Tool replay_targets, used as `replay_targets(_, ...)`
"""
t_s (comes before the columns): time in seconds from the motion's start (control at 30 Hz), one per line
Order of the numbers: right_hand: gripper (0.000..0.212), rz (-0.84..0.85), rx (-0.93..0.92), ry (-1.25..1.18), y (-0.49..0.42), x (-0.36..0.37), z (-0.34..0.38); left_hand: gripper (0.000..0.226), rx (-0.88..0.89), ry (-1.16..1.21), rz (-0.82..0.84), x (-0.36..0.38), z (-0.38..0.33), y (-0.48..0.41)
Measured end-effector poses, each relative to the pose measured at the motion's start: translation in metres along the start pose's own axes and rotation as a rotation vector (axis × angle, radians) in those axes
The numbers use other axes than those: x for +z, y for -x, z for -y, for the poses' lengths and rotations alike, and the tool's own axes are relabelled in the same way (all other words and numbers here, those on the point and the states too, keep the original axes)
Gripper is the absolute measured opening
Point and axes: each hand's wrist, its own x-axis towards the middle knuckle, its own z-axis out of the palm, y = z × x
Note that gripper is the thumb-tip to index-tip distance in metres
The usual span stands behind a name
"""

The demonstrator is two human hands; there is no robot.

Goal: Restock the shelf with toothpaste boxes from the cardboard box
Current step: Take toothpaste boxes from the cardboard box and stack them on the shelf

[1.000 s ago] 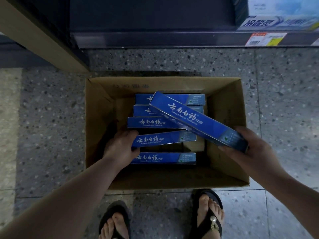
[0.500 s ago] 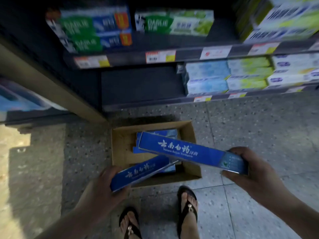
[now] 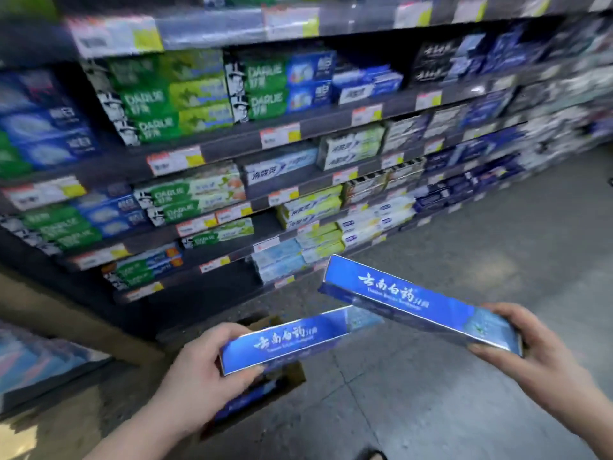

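We face a tall dark shelf [image 3: 232, 146] that fills the upper half of the view and runs away to the right. Its tiers are packed with rows of toothpaste. The picture is smeared, so we read little beyond the green boxes [image 3: 166, 101] high on the left.

Below it lies the grey speckled floor [image 3: 464, 260], and a tan panel [image 3: 83, 322] slants along the foot of the shelf at the left.

The cardboard box [image 3: 295, 376] sits on the floor near the shelf's foot, mostly hidden under the left hand. We make out a brown flap and a corner, with something blue and blurred inside.

Two long blue toothpaste boxes with white lettering are held in the air in front of the shelf, above the cardboard box and not on any tier. The right-hand toothpaste box [image 3: 398, 297] lies higher, its far end pointing toward the lowest tiers. The left-hand toothpaste box [image 3: 288, 340] lies lower, and its far end passes under the other; we cannot tell whether they touch.

The right hand [image 3: 530, 353] grips its box by the near end, fingers and thumb curled round it. The left hand [image 3: 202, 370] holds the near end of its box the same way.

Small white-and-yellow price tags [image 3: 280, 136] line the shelf edges. The dark tip of a sandal [image 3: 374, 454] shows at the bottom edge.
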Motion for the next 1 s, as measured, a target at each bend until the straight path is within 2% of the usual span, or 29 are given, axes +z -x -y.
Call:
replay_targets(0.17,0.057,-0.215,0.063,-0.044,0.046,-0.115,-0.029,0.043,0.17,0.032,0.11,0.048,-0.113,-0.015)
replay_targets(0.23,0.036,-0.309,0.068,-0.126,0.061,-0.158,-0.045,0.044,0.206,0.037,0.152,0.079,-0.152,-0.024)
replay_targets(0.3,0.032,-0.397,0.058,-0.144,0.07,-0.203,-0.071,0.047,0.235,0.031,0.177,0.114,-0.191,-0.031)
replay_targets(0.37,0.058,-0.423,0.03,-0.048,0.077,-0.252,-0.099,0.046,0.269,0.02,0.169,0.152,-0.231,-0.036)
replay_targets(0.4,0.064,-0.417,0.034,-0.019,0.082,-0.276,-0.111,0.047,0.291,0.015,0.165,0.17,-0.251,-0.038)
replay_targets(0.57,0.042,-0.423,0.045,0.005,0.101,-0.376,-0.163,0.052,0.347,0.026,0.175,0.255,-0.33,-0.05)
replay_targets(0.67,0.037,-0.463,0.055,-0.029,0.103,-0.421,-0.181,0.052,0.337,0.013,0.223,0.291,-0.369,-0.059)
replay_targets(0.73,0.035,-0.482,0.063,-0.055,0.1,-0.446,-0.195,0.039,0.32,0.007,0.231,0.31,-0.392,-0.071)
replay_targets(0.8,0.033,-0.516,0.083,-0.069,0.094,-0.472,-0.21,0.035,0.316,0.02,0.243,0.331,-0.415,-0.086)
replay_targets(1.0,0.032,-0.582,0.121,-0.092,0.06,-0.546,-0.263,0.041,0.375,0.009,0.301,0.4,-0.481,-0.152)
